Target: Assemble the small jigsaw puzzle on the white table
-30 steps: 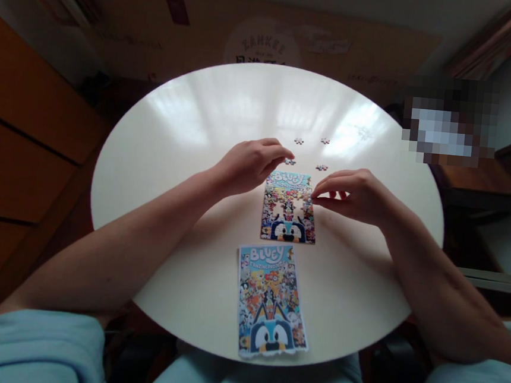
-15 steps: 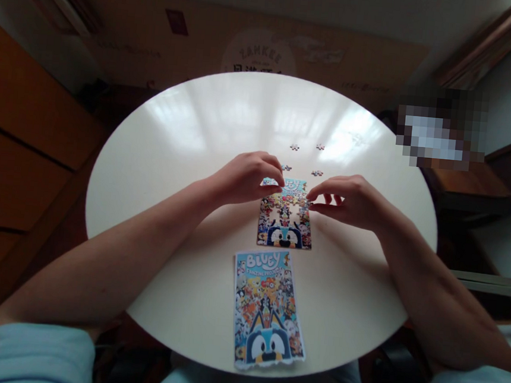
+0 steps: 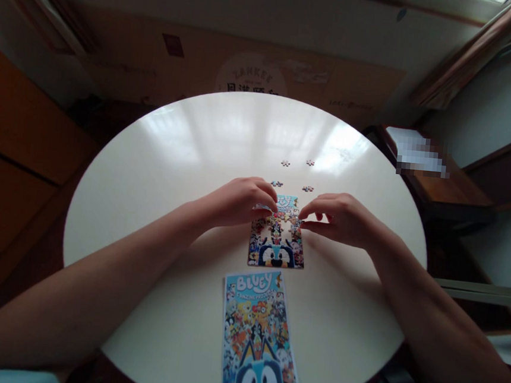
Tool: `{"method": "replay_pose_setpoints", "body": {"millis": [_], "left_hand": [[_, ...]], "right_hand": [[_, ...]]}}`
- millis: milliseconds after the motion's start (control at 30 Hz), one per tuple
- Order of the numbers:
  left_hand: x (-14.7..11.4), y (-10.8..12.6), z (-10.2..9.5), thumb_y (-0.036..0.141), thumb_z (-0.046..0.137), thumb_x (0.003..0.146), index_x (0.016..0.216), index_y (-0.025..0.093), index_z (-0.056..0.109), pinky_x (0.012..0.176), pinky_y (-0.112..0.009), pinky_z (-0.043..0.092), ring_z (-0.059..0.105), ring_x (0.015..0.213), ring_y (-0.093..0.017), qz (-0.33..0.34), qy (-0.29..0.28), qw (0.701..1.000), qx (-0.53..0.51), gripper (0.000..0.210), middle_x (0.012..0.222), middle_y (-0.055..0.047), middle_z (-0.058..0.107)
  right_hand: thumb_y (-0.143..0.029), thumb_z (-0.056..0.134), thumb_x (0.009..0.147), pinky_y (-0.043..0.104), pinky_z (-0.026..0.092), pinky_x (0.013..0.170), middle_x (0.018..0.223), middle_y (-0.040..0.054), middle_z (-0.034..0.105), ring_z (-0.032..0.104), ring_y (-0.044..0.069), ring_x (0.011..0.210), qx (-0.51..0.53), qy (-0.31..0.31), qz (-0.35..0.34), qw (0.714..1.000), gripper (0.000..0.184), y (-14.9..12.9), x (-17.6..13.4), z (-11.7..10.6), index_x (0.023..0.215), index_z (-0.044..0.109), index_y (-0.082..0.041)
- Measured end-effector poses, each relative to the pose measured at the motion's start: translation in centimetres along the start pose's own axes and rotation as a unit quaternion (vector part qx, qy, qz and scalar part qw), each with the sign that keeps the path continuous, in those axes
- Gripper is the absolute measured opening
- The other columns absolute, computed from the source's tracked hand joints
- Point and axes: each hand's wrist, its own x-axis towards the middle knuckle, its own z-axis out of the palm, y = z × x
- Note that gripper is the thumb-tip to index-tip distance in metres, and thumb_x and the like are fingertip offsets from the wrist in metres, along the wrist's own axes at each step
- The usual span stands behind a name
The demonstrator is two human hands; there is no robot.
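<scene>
A partly assembled jigsaw puzzle (image 3: 276, 256) lies flat on the white table, with a blue cartoon dog's face at its near end and pale gaps in its middle. Over its upper left part is my left hand (image 3: 242, 202), fingers curled and thumb and forefinger closed together; what is between them is largely hidden. At the right edge of the puzzle, my right hand (image 3: 341, 218) has thumb and forefinger almost together, touching the border. Below the puzzle lies a printed reference sheet (image 3: 258, 329) with the same picture, headed "BLUEY".
Beyond the puzzle are loose puzzle pieces, among them a far left piece (image 3: 285, 163), a far right piece (image 3: 310, 162) and a nearer right piece (image 3: 308, 189). The oval white table (image 3: 150, 170) has glare at its far side. A wooden stand (image 3: 444, 187) is at the right.
The view has tilted up, so the table and puzzle appear lower. Both hands stay at the puzzle, the left one's fingertips slightly nearer its middle.
</scene>
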Motion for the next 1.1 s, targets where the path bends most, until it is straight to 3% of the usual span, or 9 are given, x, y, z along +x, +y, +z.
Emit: {"method": "replay_pose_setpoints", "body": {"millis": [233,533,767,900,1100], "left_hand": [[0.0,0.0,0.3,0.0,0.056,0.086,0.1,0.032,0.082,0.087,-0.033,0.055,0.068,0.1,-0.018,0.004,-0.022,1.0,0.021,0.043,0.111,-0.001,0.077],[0.0,0.0,0.3,0.005,0.059,0.088,0.1,0.036,0.082,0.085,-0.031,0.053,0.068,0.101,-0.018,0.007,-0.038,0.999,0.017,0.041,0.11,0.003,0.077],[0.0,-0.1,0.4,0.004,0.06,0.086,0.097,0.035,0.082,0.084,-0.031,0.053,0.068,0.1,-0.018,0.002,-0.037,0.999,0.017,0.04,0.109,0.002,0.078],[0.0,0.0,0.4,0.005,0.061,0.086,0.096,0.034,0.082,0.084,-0.032,0.053,0.067,0.1,-0.019,0.007,-0.039,0.999,0.018,0.037,0.109,0.002,0.078],[0.0,0.3,0.1,0.002,0.06,0.085,0.102,0.036,0.081,0.083,-0.03,0.052,0.066,0.1,-0.018,0.012,-0.045,0.999,0.023,0.043,0.11,0.002,0.077]], "right_hand": [[-0.032,0.067,0.095,0.027,0.052,0.07,0.095,0.0046,0.078,0.071,0.015,0.081,0.02,-0.01,-0.017,1.0,0.016,0.0,0.2,0.4,0.097,0.08,-0.022],[-0.029,0.065,0.096,0.027,0.046,0.07,0.097,0.002,0.077,0.067,0.015,0.085,-0.004,-0.018,-0.022,1.0,0.017,-0.1,0.9,2.2,0.099,0.081,-0.028],[-0.033,0.065,0.096,0.028,0.038,0.065,0.094,0.003,0.072,0.062,0.015,0.081,-0.067,-0.076,0.033,0.994,0.02,-1.7,1.0,0.9,0.108,0.081,-0.034],[-0.032,0.066,0.095,0.026,0.036,0.062,0.089,0.0019,0.069,0.06,0.012,0.074,-0.047,-0.092,0.077,0.992,0.021,-1.8,0.9,0.5,0.109,0.081,-0.035],[-0.032,0.065,0.096,0.026,0.038,0.064,0.091,0.0022,0.069,0.06,0.011,0.075,-0.014,-0.056,0.018,0.998,0.021,-0.3,0.8,1.6,0.11,0.08,-0.032]]}}
